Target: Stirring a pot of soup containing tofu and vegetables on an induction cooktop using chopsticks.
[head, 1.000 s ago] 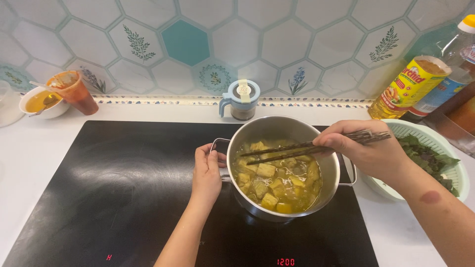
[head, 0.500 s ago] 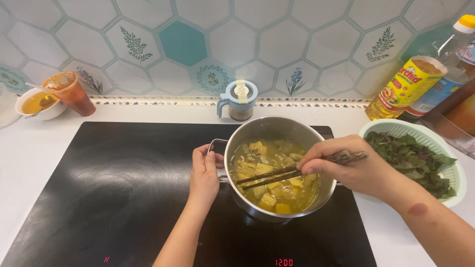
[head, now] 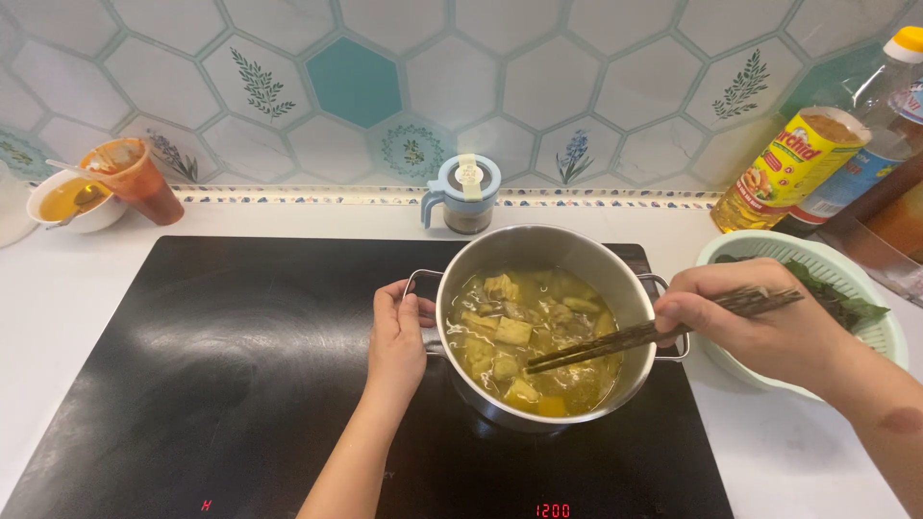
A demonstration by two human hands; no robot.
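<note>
Mostly black glass induction cooktop (head: 221, 384), set into a white surface (head: 48, 317), hexagon-tiled wall (head: 577, 58) behind. On the cooktop right of centre: round stainless steel pot (head: 500, 255) with two wire side handles, filled with yellow-green broth and chunks of yellowish food. Right of the pot, on the surface: pale green round plastic colander (head: 889, 336) holding dark leafy greens, partly hidden by the right forearm. Far right at the wall: clear plastic bottle with orange cap (head: 889, 106), leaning yellow cylindrical seasoning container (head: 784, 168) touching beside it. Left hand (head: 396, 336) wrapped closed on the pot's left handle, thumb on top, fingers curled around the wire. Right hand (head: 760, 322) past the pot's right rim, over the colander edge, fingers pinched closed on a pair of dark wooden chopsticks (head: 615, 343); the chopsticks slant down-left over the rim, tips in the broth near the pot centre. Behind the pot at the wall: small light-blue lidded jar with a side handle (head: 464, 195), apart from the pot. Far left: orange-stained plastic cup (head: 139, 183), tilted, just beside a small white bowl of orange sauce (head: 72, 202) with a spoon in it.
</note>
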